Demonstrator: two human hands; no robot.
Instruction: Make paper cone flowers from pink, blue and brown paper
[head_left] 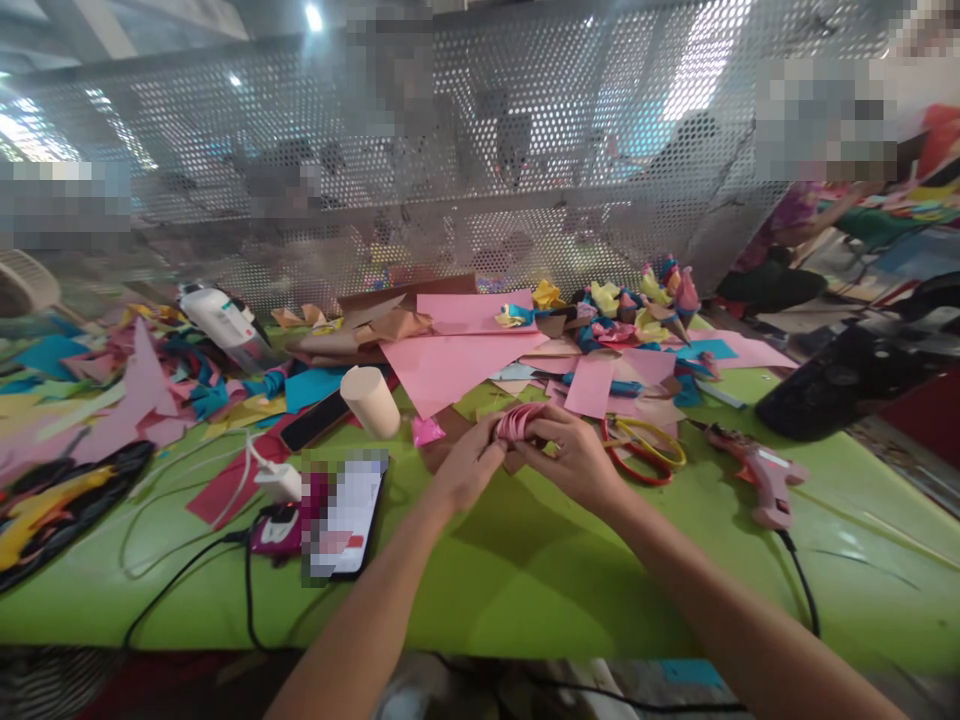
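Both hands at work over the green desk (555, 590). Pink pleated paper (516, 421) sits directly between the two sets of fingers, in contact with both; neither hand is nearer. Bundle looks longer side to side, running roughly from left fingertips to right, its ridges curving across that line. Exact ends hidden by the fingers.

Left hand (472, 464): fingers closed on the bundle's left end and near side. Right hand (571, 452): fingers bent, pinching the right end, a small gap showing inside the curl. Paper appears held above the desk, shadow below.

Around: bright pink scrap (428, 431) just left of the left hand; red and yellow loops (643, 470) beside the right; pink glue gun (772, 482) farther right, apart.
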